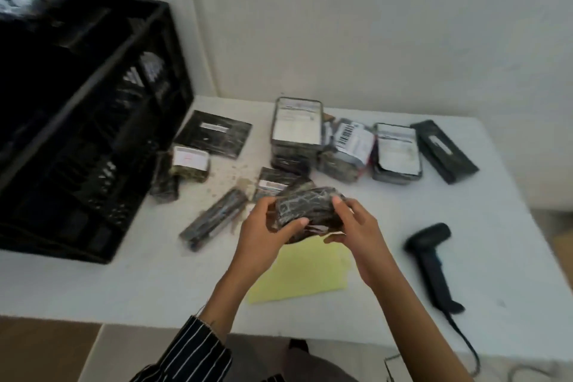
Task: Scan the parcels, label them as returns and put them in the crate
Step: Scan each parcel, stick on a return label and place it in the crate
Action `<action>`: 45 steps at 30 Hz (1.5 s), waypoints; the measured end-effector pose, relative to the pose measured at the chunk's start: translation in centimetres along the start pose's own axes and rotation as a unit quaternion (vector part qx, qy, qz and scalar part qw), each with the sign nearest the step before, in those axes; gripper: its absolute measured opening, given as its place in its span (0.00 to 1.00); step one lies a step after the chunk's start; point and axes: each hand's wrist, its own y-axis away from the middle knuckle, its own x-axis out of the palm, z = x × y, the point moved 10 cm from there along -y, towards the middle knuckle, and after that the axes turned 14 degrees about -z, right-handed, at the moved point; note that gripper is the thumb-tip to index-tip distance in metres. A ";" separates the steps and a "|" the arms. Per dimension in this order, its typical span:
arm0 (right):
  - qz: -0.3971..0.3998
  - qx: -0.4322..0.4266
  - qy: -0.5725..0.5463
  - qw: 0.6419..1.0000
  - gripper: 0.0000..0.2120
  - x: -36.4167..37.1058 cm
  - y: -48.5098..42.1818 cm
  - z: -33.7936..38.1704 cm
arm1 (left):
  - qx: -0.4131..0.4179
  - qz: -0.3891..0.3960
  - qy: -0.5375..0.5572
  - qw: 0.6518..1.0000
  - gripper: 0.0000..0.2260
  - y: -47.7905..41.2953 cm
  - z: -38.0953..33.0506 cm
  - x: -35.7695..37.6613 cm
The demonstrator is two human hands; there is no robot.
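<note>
A dark, plastic-wrapped parcel point(305, 208) is gripped from both ends above the table point(155, 282). The left hand point(263, 226) is curled round its left end, with the thumb laid across the front. The right hand point(356, 236) is curled round its right end. The wrap is seen to be crinkled and glossy, with pale creases. No label can be made out on the face that is shown.

Just under the hands a yellow sheet point(304, 273) is laid flat on the table. To the right, a black handheld scanner point(431, 260) is laid on its side, cable trailing off the near edge.

Beyond the hands, more wrapped parcels are spread out: a long narrow one point(214, 219), a small one with a white label point(189, 164), a flat black one point(214, 133) and a row of labelled packs point(296, 124).

At the left, a black slatted crate point(93, 102) is stood on the table. Its inside is dark, and its contents cannot be told; pale patches are glimpsed through the side slats.
</note>
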 end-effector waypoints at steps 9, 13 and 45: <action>-0.316 -0.114 0.484 0.808 0.33 -19.3 -1.5 -7.5 | -0.171 0.064 0.091 0.979 0.21 1.9 3.6 9.3; -0.254 -0.032 0.530 0.809 0.27 -20.4 -3.3 -9.8 | -0.201 0.075 0.099 0.972 0.18 2.1 3.8 11.1; -0.018 0.033 0.110 0.993 0.11 -10.7 4.9 -1.0 | 0.016 0.129 0.096 0.987 0.26 -3.7 2.0 13.7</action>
